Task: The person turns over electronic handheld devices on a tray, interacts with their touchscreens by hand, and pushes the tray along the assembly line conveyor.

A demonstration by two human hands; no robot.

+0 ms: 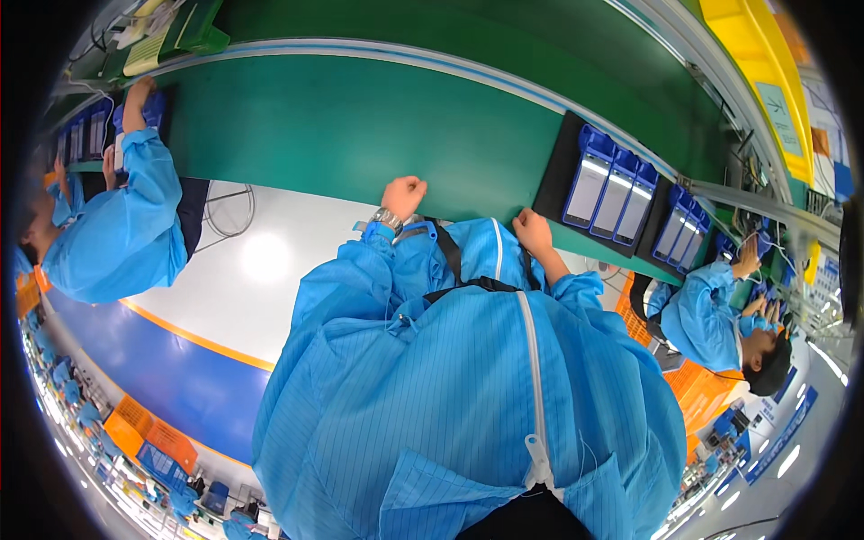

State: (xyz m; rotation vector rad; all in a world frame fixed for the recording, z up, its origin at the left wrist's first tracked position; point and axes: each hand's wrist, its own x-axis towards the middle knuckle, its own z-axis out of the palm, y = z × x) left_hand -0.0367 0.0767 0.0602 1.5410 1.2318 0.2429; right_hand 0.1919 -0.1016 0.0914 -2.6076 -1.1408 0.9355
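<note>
My left hand point(404, 195) rests in a loose fist on the near edge of the green table point(360, 117), and nothing shows in it. A metal-banded watch point(388, 219) is on that wrist. At the same edge, further right, my right hand point(533, 230) lies with its fingers curled in, and no object shows in it. Nearest to it is a black mat point(556, 171) bearing three blue trays point(598, 141), each with a flat grey-white panel like a phone screen point(586, 191).
A second group of blue trays point(681, 229) stands further right, near a co-worker in blue point(702, 315). Another co-worker point(117, 234) sits at the left end. A metal rail point(396, 54) runs along the table's back. A yellow bin point(765, 81) hangs at upper right.
</note>
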